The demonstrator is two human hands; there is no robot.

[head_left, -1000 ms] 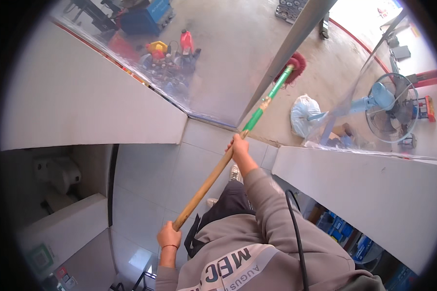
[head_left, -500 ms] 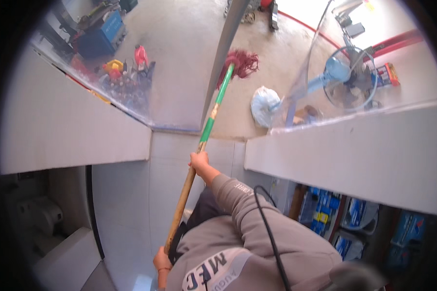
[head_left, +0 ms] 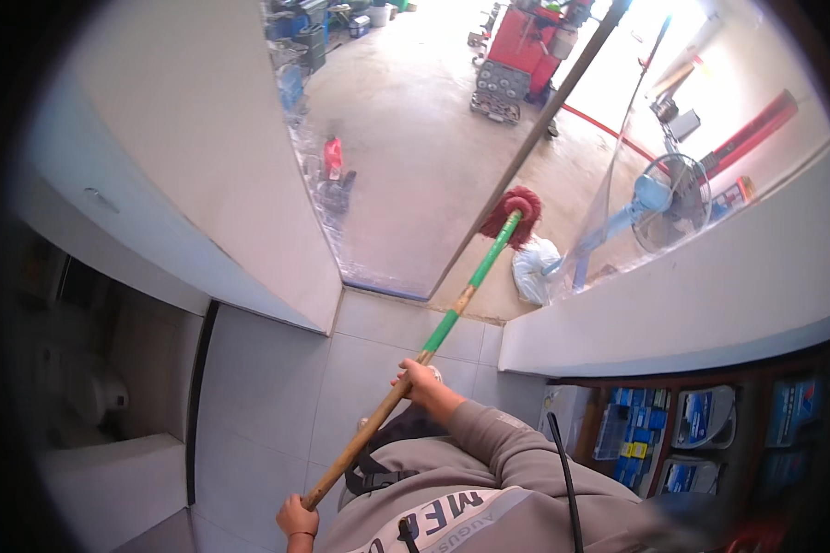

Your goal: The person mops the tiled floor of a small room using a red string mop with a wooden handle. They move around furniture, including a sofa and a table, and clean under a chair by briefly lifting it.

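A mop (head_left: pixel 451 316) with a wooden handle, partly wrapped in green, runs diagonally from lower left to upper right. My right hand (head_left: pixel 419 379) is closed round the handle about midway. Lower down, near the handle's end, my left hand (head_left: pixel 297 518) grips it too. The dark red string mop head (head_left: pixel 515 217) is beyond the doorway, beside the upright edge of a clear plastic curtain (head_left: pixel 387 203). Close to the mop head, on its right, lies a white plastic bag (head_left: pixel 533 267).
White low walls (head_left: pixel 673 295) flank the doorway. Behind the right curtain stands a blue fan (head_left: pixel 657 195). A red tool cart (head_left: pixel 524 46) and an open grey socket case (head_left: pixel 500 89) are farther out. Shelves with blue packages (head_left: pixel 705 415) sit at my right.
My view has shifted, bringing the red cart in. The mop head sits lower and farther right in the picture, closer to the bag. Both hands keep their grip.
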